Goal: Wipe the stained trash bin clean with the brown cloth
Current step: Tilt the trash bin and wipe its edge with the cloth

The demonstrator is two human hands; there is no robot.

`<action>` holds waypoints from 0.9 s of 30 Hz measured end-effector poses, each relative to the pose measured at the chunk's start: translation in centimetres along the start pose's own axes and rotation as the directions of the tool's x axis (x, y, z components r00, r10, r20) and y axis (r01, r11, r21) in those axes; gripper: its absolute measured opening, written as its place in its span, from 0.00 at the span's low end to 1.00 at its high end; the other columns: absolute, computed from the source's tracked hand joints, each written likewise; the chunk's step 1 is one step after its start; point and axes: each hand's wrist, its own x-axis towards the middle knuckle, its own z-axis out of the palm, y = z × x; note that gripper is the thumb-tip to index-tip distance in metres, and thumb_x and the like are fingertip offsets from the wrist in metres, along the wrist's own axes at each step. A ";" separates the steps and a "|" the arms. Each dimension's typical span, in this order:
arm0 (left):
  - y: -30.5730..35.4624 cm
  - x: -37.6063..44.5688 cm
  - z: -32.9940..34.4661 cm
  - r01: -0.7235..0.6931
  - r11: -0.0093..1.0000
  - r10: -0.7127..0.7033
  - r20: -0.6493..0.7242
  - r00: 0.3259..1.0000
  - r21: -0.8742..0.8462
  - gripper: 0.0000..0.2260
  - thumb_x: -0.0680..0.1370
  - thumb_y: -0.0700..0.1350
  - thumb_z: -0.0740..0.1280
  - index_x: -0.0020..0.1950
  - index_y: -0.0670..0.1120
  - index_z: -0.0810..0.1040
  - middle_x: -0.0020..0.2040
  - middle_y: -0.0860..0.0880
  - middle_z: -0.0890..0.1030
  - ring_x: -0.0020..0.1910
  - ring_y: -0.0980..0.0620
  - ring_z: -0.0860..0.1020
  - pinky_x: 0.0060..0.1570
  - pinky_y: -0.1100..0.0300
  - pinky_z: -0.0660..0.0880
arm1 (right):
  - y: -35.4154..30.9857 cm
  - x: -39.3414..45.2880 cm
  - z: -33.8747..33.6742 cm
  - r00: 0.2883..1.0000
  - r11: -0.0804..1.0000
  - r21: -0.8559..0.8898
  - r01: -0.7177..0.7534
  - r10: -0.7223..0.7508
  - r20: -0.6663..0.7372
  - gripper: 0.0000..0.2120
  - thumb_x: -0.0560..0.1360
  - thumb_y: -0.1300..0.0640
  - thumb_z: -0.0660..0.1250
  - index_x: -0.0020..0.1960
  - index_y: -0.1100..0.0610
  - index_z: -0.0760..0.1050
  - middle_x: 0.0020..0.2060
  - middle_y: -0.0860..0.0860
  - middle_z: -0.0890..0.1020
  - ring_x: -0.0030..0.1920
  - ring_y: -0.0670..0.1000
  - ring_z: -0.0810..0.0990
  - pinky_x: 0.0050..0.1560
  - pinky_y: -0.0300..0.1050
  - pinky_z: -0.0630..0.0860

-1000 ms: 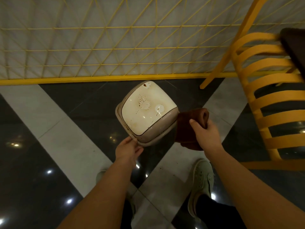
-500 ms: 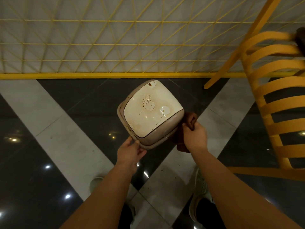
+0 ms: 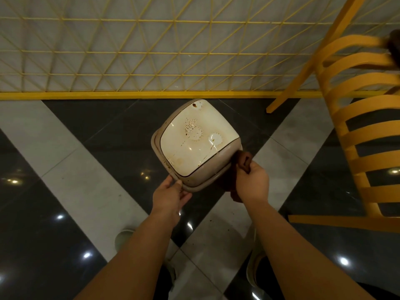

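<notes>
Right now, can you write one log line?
left hand: holds stained cream trash bin rim | right hand: presses brown cloth against bin side | lid stains remain

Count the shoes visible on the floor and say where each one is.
2. One pale shoe shows left of the left forearm; the other shoe is mostly hidden under the right forearm, with only its edge showing.

No readable text, labels, brands, numbers or signs anywhere in view

Dim, warm light; glary floor (image 3: pixel 65 245)
</notes>
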 end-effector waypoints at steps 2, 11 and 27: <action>-0.1 0.0 0.2 -0.004 1.000 0.004 -0.009 1.000 -0.014 0.18 0.80 0.36 0.60 0.68 0.48 0.72 0.53 0.45 0.83 0.51 0.48 0.82 0.48 0.53 0.79 | 1.0 -1.1 0.8 0.998 0.992 -0.111 0.058 -0.058 0.004 0.05 0.78 0.56 0.61 0.44 0.50 0.74 0.39 0.53 0.79 0.39 0.53 0.79 0.43 0.55 0.80; 0.0 -0.3 0.3 0.000 0.999 0.000 0.000 1.000 -0.037 0.18 0.80 0.36 0.61 0.69 0.47 0.72 0.56 0.44 0.81 0.52 0.47 0.81 0.53 0.51 0.78 | 1.9 -0.9 0.5 0.985 0.944 -0.285 0.167 -0.174 0.003 0.06 0.77 0.60 0.62 0.52 0.53 0.75 0.42 0.51 0.77 0.41 0.50 0.77 0.45 0.49 0.78; 0.2 -0.4 0.9 -0.026 0.998 0.025 -0.019 1.000 -0.050 0.17 0.80 0.37 0.60 0.68 0.48 0.72 0.52 0.45 0.83 0.48 0.49 0.83 0.46 0.55 0.80 | -0.3 -2.3 1.7 0.991 0.930 0.348 0.118 -0.086 -0.105 0.08 0.77 0.54 0.64 0.55 0.45 0.77 0.50 0.46 0.80 0.50 0.45 0.79 0.52 0.45 0.78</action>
